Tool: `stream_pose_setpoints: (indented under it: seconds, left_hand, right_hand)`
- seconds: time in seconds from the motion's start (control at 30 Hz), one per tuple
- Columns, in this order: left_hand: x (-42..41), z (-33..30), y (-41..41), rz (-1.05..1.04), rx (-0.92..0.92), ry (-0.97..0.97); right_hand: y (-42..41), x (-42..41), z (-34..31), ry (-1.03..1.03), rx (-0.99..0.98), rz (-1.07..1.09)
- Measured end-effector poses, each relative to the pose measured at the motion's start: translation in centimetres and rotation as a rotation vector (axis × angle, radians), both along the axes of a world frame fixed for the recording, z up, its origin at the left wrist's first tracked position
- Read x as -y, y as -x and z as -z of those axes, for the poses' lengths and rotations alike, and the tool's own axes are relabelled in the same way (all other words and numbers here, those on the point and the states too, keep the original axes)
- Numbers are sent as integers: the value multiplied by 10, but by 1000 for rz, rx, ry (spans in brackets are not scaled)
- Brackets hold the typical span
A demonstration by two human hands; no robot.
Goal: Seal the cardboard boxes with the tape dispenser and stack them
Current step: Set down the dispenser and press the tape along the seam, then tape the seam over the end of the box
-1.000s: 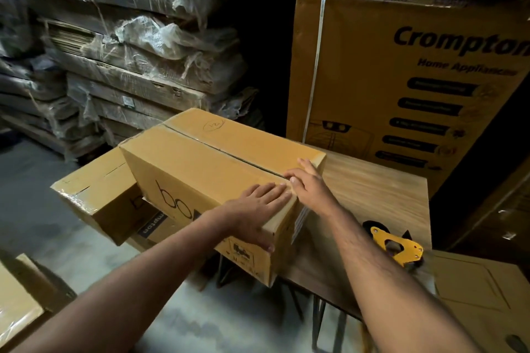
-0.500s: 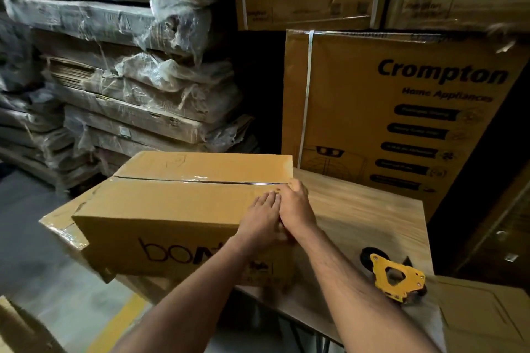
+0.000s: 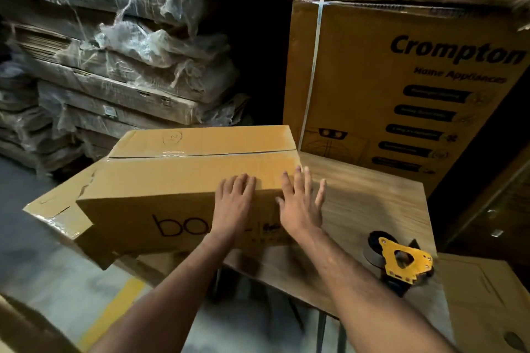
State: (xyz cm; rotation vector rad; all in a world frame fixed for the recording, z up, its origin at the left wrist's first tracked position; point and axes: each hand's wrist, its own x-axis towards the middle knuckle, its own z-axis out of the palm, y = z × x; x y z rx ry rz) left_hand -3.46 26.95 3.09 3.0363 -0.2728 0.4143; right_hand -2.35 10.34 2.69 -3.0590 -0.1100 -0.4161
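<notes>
While both flat, empty hands, left hand (image 3: 233, 203) and right hand (image 3: 299, 203), press the box (image 3: 183, 178), push it squarely toward nine o'clock.

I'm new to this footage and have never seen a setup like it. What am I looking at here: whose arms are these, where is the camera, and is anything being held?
There is no machine here. A person wears a wide-angle camera on the head, so the single view looks forward and down along their own bare arms. The left hand lies flat on the near top edge of a cardboard box, fingers straight. The right hand is spread open at the box's right end, and I cannot tell if it touches. Neither hand holds anything. The box sits on a wooden table, partly overhanging its left edge, with shiny tape along its top seam. The yellow tape dispenser lies on the table near the right forearm. Behind stands a large printed carton and wrapped stacks.
</notes>
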Motion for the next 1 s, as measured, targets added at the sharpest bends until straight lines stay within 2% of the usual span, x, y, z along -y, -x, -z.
stream_pose_setpoints:
  seconds: [0.07, 0.23, 0.33, 0.47, 0.53, 0.6, 0.67, 0.73, 0.83, 1.0]
  left_hand:
    - [2, 6, -4, -14, -63, -68]
    - [-9, 9, -5, 80, -113, -81]
    - [-10, -4, -11, 95, -165, -98]
    - [0, -12, -8, 54, -205, -31]
    - [12, -6, 4, 82, -111, 62]
    - [39, 1, 20, 244, -71, 156]
    - [81, 8, 34, 458, -213, 201]
    - [122, 19, 49, 618, -403, 156]
    - [159, 32, 65, 736, -535, 165]
    - [175, 33, 78, 766, -584, 243]
  right_hand:
    - [-11, -2, -8, 33, -70, 94]
    - [4, -13, 5, 33, -125, -43]
    - [-11, -11, -11, 3, -210, -66]
    - [4, 2, -9, -159, -116, -50]
    - [34, 17, 15, -224, -47, 76]
    - [63, 38, 48, -245, -133, 290]
    - [84, 64, 76, -299, -192, 566]
    - [102, 90, 93, -339, -275, 759]
    - [119, 127, 103, -410, -365, 905]
    - [124, 161, 112, -676, -412, 1006]
